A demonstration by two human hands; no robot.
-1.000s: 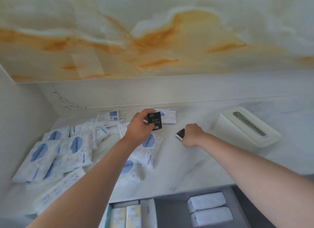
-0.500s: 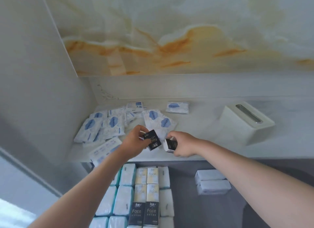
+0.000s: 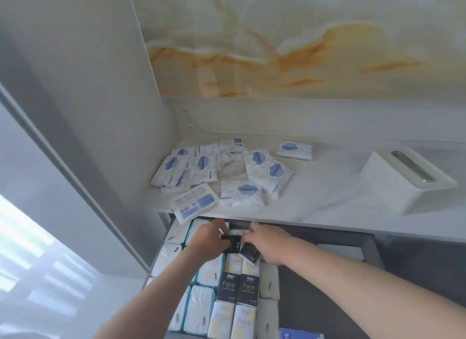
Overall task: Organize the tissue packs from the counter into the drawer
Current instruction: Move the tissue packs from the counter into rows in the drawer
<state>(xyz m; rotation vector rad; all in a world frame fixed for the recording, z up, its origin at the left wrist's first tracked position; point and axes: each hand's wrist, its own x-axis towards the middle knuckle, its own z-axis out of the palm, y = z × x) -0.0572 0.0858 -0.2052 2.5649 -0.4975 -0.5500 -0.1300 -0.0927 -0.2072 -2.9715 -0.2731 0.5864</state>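
Note:
Both hands are inside the open grey drawer [image 3: 368, 245], at its back left under the counter edge. My left hand [image 3: 209, 240] grips a small black tissue pack [image 3: 232, 244]. My right hand [image 3: 269, 242] grips another black tissue pack [image 3: 250, 253], tilted, right beside the first. Below them the drawer holds neat rows of packs: white and teal ones [image 3: 199, 308], cream "Face" packs [image 3: 233, 261] and two black "Face" packs [image 3: 237, 289]. Several white-and-blue tissue packs [image 3: 267, 171] lie scattered on the white marble counter [image 3: 327, 200].
A white tissue box [image 3: 403, 179] with a slot on top stands at the counter's right. One white-and-blue pack [image 3: 193, 205] overhangs the counter's front edge above the drawer. A grey wall panel closes the left side. The drawer's right half shows dark bare floor.
Both hands came down from the counter edge into the drawer, each carrying its black pack. The view tilted down and left, showing more of the drawer.

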